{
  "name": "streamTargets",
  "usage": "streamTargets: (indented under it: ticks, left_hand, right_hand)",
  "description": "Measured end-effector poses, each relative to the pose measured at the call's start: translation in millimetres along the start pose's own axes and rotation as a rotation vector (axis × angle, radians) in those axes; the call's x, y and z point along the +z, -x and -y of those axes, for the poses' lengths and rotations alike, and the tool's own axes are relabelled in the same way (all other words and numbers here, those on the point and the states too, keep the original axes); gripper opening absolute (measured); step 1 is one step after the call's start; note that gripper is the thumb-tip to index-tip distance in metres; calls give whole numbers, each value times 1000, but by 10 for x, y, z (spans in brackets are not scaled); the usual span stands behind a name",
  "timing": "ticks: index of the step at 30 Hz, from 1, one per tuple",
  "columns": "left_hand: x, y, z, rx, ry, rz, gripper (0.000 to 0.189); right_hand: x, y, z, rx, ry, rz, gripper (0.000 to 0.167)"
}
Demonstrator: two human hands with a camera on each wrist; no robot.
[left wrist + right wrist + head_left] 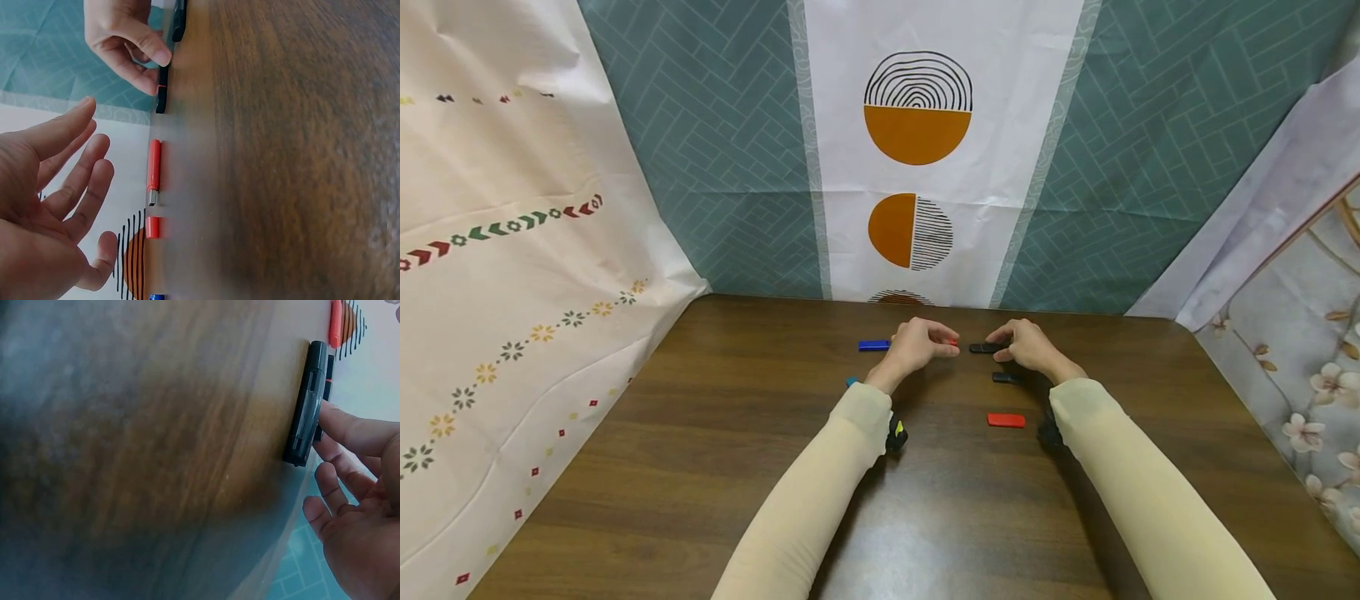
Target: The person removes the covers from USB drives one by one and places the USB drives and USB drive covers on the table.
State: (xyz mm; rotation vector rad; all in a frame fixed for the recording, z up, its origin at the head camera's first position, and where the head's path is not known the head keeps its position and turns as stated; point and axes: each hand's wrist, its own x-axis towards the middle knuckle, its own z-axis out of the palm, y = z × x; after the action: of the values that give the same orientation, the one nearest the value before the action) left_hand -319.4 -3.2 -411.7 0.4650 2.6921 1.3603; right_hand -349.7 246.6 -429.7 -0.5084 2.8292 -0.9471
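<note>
My left hand (917,343) hovers over the back of the table, fingers spread and slightly bent, holding nothing. Below it, the left wrist view shows a red USB stick (154,165) with its metal plug bare and a separate red cap (153,227) beside it. With thumb and forefinger, my right hand (1028,343) pinches a slim black USB stick (981,348) with a thin red band, lying on the table. A thicker black USB stick (306,406) lies nearer me, apart from the fingers.
A blue stick (872,345) lies left of my left hand. A lighter blue piece (851,382) shows beside my left wrist, partly hidden. Another red stick (1006,420) lies nearer me. Patterned cloth (917,150) hangs behind the brown table (700,450).
</note>
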Motion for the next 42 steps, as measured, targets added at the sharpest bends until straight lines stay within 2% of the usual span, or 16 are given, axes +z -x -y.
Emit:
streamTargets:
  ticks: [14,21,33,42]
  left_hand:
    - [-43,8,6,4,16,-10,21]
    - [-107,6,-10,12,12,-24,21]
    - [-193,50,31,-9,24,-38,25]
    - [-241,112,67,2,40,-50,26]
  right_hand:
    - [-1,25,24,6,2,-15,21]
    - [-32,24,60,-11,-40,-5,20]
    - [6,46,313,-65,-110,-38,20]
    - [49,60,522,-65,-130,-44,18]
